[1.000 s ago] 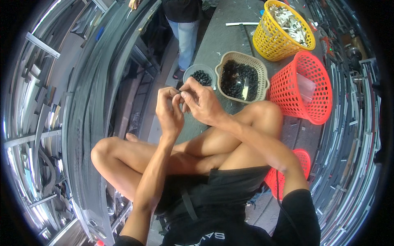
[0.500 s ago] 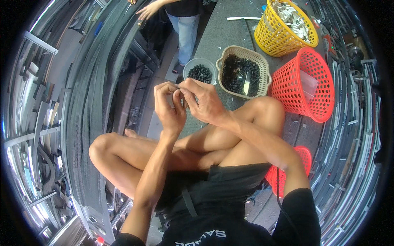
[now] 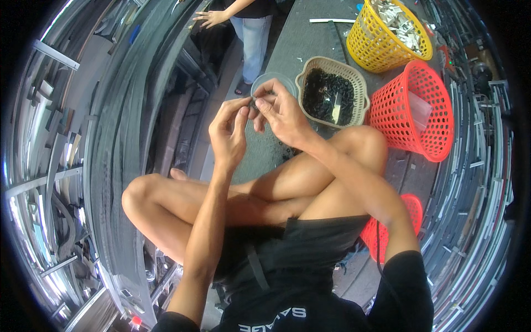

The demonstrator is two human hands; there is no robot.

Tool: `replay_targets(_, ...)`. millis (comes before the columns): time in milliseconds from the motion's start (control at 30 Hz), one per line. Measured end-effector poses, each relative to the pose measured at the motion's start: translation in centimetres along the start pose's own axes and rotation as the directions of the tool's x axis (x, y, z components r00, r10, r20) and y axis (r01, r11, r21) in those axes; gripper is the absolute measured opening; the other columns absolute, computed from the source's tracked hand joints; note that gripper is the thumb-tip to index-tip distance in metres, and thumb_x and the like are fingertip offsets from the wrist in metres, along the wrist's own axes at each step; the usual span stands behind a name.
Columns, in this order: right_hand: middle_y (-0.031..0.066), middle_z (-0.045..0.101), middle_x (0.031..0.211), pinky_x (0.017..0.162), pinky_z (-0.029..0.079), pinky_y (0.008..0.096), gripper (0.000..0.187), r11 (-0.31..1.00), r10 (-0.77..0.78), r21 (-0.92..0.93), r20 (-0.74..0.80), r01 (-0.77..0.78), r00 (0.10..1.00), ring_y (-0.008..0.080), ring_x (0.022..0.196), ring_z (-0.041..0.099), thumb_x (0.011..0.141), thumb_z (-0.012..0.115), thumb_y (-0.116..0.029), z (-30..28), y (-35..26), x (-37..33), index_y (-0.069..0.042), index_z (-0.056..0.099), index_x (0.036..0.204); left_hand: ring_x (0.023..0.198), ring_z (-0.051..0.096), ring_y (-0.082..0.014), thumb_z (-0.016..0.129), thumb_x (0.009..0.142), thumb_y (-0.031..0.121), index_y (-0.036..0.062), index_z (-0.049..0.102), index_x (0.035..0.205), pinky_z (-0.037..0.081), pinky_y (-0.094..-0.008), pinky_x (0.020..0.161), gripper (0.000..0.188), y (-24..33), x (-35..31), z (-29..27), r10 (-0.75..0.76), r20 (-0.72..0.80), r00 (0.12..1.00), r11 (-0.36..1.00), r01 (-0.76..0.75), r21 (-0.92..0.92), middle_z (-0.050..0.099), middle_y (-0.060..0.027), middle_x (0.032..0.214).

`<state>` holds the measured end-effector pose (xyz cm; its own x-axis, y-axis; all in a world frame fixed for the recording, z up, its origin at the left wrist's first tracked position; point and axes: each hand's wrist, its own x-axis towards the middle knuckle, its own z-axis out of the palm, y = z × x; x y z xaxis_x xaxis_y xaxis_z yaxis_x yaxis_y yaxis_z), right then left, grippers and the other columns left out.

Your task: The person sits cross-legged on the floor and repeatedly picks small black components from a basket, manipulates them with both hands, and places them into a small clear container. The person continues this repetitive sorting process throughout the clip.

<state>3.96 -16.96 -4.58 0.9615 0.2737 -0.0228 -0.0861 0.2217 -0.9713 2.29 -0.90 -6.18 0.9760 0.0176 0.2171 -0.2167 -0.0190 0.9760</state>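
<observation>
Racks of long strips and metal profiles point(image 3: 470, 221) curve round both sides of the workshop, and I sit cross-legged on a grey, ribbed bench top point(image 3: 301, 39).

In the head view, the thing I'm handling is a small dark piece point(image 3: 253, 103), blackish and not much bigger than a fingertip; its exact shape is too tiny and too covered for me to tell. It sits out in front of me, above the bench, right at the meeting point of my two hands. My right hand point(image 3: 285, 119) has it in a narrow pinch, thumb against bent forefinger. The forefinger of my left hand point(image 3: 229, 130) reaches to it from the other side, with the thumb just below; whether those two also squeeze it, I can't tell.

Just beyond my right fingers is a clear round tub point(image 3: 271, 76), partly hidden by them. To its right stands a beige basket point(image 3: 362, 91) of black bits, then a red basket point(image 3: 390, 108), with a yellow basket point(image 3: 368, 41) behind.
</observation>
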Motion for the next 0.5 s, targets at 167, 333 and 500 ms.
replay_targets(167, 0.0109, 0.067, 0.086, 0.055, 0.052, 0.0286, 0.012, 0.999, 0.046, 0.024, 0.024, -0.046, 0.999, 0.0124, 0.062, 0.063, 0.11, 0.05, -0.004, -0.9, -0.3, 0.4, -0.001, 0.045, 0.121, 0.105, 0.067, -0.0148, 0.068, 0.102, 0.002, -0.0044, 0.073, 0.114, 0.053, -0.0293, 0.094, 0.014, -0.3, 0.4, -0.4, -0.071, 0.078, 0.994, 0.993, 0.078, -0.089, 0.07, -0.0087, 0.113)
replay_targets(333, 0.0084, 0.065, 0.081, 0.054, 0.049, 0.0275, 0.011, 0.996, 0.059, -0.065, 0.072, -0.055, 0.996, 0.0104, 0.06, 0.059, 0.11, 0.051, -0.004, -1.3, -0.5, 0.4, -0.001, 0.046, 0.119, 0.102, 0.067, -0.013, 0.071, 0.101, 0.003, -0.0042, 0.071, 0.112, 0.054, -0.0289, 0.092, 0.014, -0.2, 0.4, -0.6, -0.137, 0.137, 0.981, 0.977, 0.157, -0.146, 0.07, -0.0071, 0.109)
replay_targets(500, 0.0141, 0.071, 0.082, 0.056, 0.052, 0.0323, 0.014, 0.97, 0.131, -0.21, 0.048, -0.118, 0.99, 0.0168, 0.063, 0.066, 0.108, 0.056, -0.011, -1.8, -1.6, 0.6, 0.001, 0.05, 0.112, 0.095, 0.069, -0.0127, 0.074, 0.1, 0.005, -0.0034, 0.07, 0.111, 0.055, -0.0279, 0.088, 0.014, -0.3, 0.5, -0.9, -0.185, 0.139, 0.973, 0.976, 0.198, -0.088, 0.072, -0.0066, 0.1)
